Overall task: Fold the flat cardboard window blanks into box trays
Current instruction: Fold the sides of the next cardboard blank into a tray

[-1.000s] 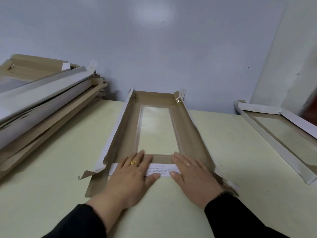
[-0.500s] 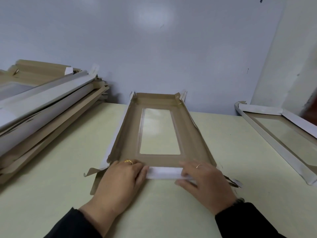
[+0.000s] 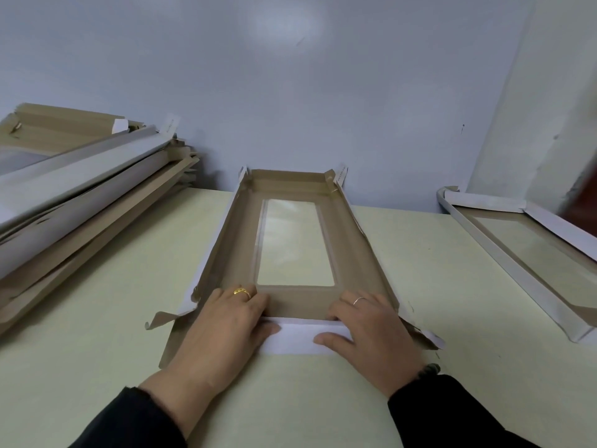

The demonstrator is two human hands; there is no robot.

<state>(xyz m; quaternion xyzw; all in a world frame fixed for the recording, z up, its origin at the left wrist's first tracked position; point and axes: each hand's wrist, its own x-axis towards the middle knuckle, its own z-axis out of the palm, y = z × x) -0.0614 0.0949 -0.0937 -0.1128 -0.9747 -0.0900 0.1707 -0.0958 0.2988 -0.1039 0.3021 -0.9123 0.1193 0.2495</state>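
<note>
A brown cardboard window blank (image 3: 232,253) lies lengthwise on the pale table, its long sides and far end raised, a clear film window (image 3: 295,244) in its middle. The near end flap (image 3: 298,337), white on the outside, stands up between my hands. My left hand (image 3: 226,331) grips that flap at its left end, fingers curled over the top edge into the tray, thumb on the white face. At the right end my right hand (image 3: 371,331) grips the flap the same way. Loose corner tabs stick out beside both hands.
A tall leaning stack of flat blanks (image 3: 80,202) fills the table's left side. A folded white tray (image 3: 504,253) lies at the right edge. A blue-grey wall (image 3: 290,92) closes the back, just behind the blank's far end. Bare table (image 3: 420,270) separates the blank from the tray.
The near end flap lay flat under my flat palms; my fingers have curled over its edge and raised it upright, both hands drawing toward me.
</note>
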